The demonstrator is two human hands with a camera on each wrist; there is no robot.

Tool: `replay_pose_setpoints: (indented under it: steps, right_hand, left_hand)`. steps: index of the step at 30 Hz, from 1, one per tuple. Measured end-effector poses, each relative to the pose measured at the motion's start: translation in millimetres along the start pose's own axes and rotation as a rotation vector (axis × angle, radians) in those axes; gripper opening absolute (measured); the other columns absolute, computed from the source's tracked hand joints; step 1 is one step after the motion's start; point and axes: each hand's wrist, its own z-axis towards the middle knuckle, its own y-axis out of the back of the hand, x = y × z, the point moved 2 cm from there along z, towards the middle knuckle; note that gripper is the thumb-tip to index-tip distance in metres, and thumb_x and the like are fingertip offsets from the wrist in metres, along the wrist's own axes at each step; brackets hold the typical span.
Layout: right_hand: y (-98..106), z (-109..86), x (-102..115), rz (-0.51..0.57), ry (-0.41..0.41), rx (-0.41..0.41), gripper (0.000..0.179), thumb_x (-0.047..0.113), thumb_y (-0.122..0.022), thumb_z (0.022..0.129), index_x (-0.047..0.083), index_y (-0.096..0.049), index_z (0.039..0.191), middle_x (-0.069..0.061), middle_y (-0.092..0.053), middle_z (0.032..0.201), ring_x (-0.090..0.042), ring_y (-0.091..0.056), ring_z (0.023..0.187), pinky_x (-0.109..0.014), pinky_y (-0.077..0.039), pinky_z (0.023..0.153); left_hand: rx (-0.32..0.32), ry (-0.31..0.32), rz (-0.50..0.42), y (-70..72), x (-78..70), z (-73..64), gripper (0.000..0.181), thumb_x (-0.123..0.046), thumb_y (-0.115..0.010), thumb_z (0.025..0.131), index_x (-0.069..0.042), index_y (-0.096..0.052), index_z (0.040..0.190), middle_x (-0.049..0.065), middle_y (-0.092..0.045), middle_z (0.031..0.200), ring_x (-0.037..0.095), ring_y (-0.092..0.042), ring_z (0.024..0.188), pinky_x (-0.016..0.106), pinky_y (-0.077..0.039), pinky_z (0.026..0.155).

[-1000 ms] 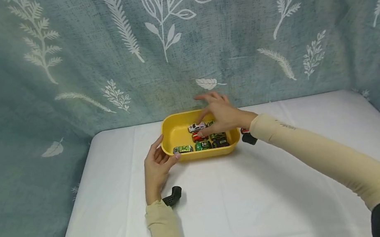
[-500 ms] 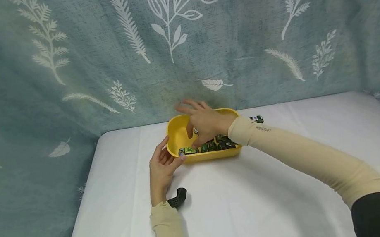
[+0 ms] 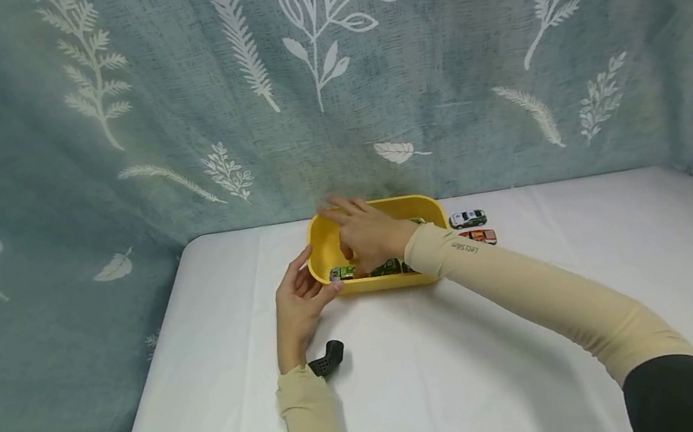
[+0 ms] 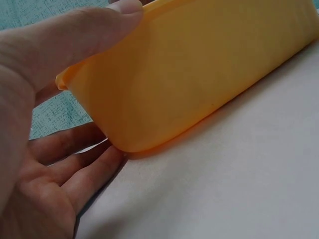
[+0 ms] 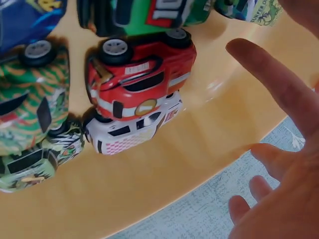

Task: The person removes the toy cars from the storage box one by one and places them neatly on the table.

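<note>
A yellow plastic tub (image 3: 392, 282) stands on the white table with several toy cars inside. My left hand (image 3: 300, 308) grips its near left corner; in the left wrist view the thumb (image 4: 99, 30) lies over the rim and the fingers touch the outer wall low down. My right hand (image 3: 370, 235) reaches into the tub over a yellow-green toy car (image 3: 339, 274). In the right wrist view its index finger (image 5: 269, 74) is extended and apart from the thumb, that car (image 5: 254, 10) close by. A red car (image 5: 144, 79), a white car (image 5: 134, 129) and a green car (image 5: 154, 15) lie nearby.
Right of the tub, a white and green toy car (image 3: 467, 219) and a red toy car (image 3: 481, 236) stand on the table (image 3: 483, 376). A leaf-patterned curtain (image 3: 280, 150) hangs right behind the table's back edge. Orange-striped (image 5: 30, 104) and camouflage (image 5: 30, 169) cars are in the tub.
My right hand has moved left inside the tub, from over the red car to the yellow-green one. Cars beside the tub have come into view from behind the arm. The left hand keeps its grip.
</note>
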Motion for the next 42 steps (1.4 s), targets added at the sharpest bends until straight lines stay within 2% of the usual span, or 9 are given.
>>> replay_pose_setpoints:
  steps: [3, 7, 12, 19, 32, 38, 42]
  right_hand:
    - [-4.0, 1.9, 1.6, 0.004, -0.001, 0.024, 0.028, 0.043, -0.093, 0.082, 0.017, -0.086, 0.092, -0.017, -0.019, 0.177, -0.041, -0.003, 0.166, -0.065, -0.021, 0.132]
    - [-6.3, 4.7, 3.1, -0.028, -0.01, 0.044, 0.027, 0.04, -0.094, 0.082, 0.016, -0.085, 0.091, -0.018, -0.018, 0.177, -0.041, -0.005, 0.166, -0.063, -0.021, 0.133]
    - [-6.3, 8.5, 5.1, -0.091, -0.029, 0.055, 0.024, 0.037, -0.094, 0.08, 0.017, -0.082, 0.082, -0.018, -0.018, 0.177, -0.039, -0.008, 0.166, -0.059, -0.022, 0.133]
    - [-6.9, 9.9, 6.6, -0.107, -0.026, 0.057, 0.02, 0.03, -0.09, 0.085, 0.018, -0.079, 0.074, -0.02, -0.016, 0.177, -0.037, -0.005, 0.166, -0.059, -0.019, 0.134]
    - [-11.5, 6.6, 10.8, -0.11, -0.026, 0.029, 0.022, 0.034, -0.092, 0.084, 0.017, -0.08, 0.077, -0.021, -0.02, 0.176, -0.038, -0.008, 0.166, -0.059, -0.022, 0.133]
    - [-10.8, 3.1, 7.3, -0.12, -0.004, 0.043, 0.026, 0.039, -0.093, 0.082, 0.016, -0.081, 0.082, -0.021, -0.018, 0.176, -0.039, -0.009, 0.165, -0.06, -0.024, 0.133]
    - [-7.8, 0.9, 1.6, -0.097, 0.004, 0.031, 0.027, 0.036, -0.095, 0.081, 0.015, -0.082, 0.091, -0.018, -0.017, 0.177, -0.039, -0.01, 0.165, -0.061, -0.024, 0.132]
  left_hand:
    - [0.001, 0.005, 0.006, 0.1, 1.3, -0.8, 0.082, -0.002, -0.087, 0.087, -0.013, -0.05, 0.159, 0.025, -0.057, 0.152, 0.038, -0.058, 0.141, 0.048, -0.049, 0.118]
    - [0.001, 0.003, 0.013, 1.5, 10.9, 3.9, 0.084, -0.003, -0.088, 0.087, -0.012, -0.048, 0.16, 0.027, -0.055, 0.153, 0.04, -0.057, 0.142, 0.048, -0.049, 0.118]
    - [-0.004, -0.028, 0.016, 4.7, 22.2, 10.1, 0.084, -0.005, -0.088, 0.087, -0.016, -0.049, 0.16, 0.024, -0.056, 0.153, 0.038, -0.057, 0.142, 0.047, -0.049, 0.119]
    - [-0.004, -0.067, 0.027, 4.8, 22.1, 13.0, 0.081, -0.011, -0.091, 0.085, -0.024, -0.054, 0.156, 0.018, -0.061, 0.148, 0.032, -0.062, 0.137, 0.045, -0.053, 0.115]
    - [-0.016, -0.056, 0.031, 4.3, 26.4, 8.9, 0.083, -0.012, -0.092, 0.084, -0.024, -0.054, 0.157, 0.017, -0.063, 0.147, 0.032, -0.062, 0.137, 0.04, -0.054, 0.114]
    - [-0.009, -0.064, 0.034, 3.2, 26.5, 7.4, 0.083, -0.011, -0.091, 0.085, -0.021, -0.052, 0.158, 0.02, -0.062, 0.147, 0.034, -0.062, 0.137, 0.043, -0.054, 0.114]
    - [-0.011, -0.068, 0.033, 4.4, 24.4, 8.5, 0.083, -0.01, -0.091, 0.084, -0.021, -0.053, 0.157, 0.021, -0.062, 0.147, 0.034, -0.062, 0.137, 0.046, -0.053, 0.115]
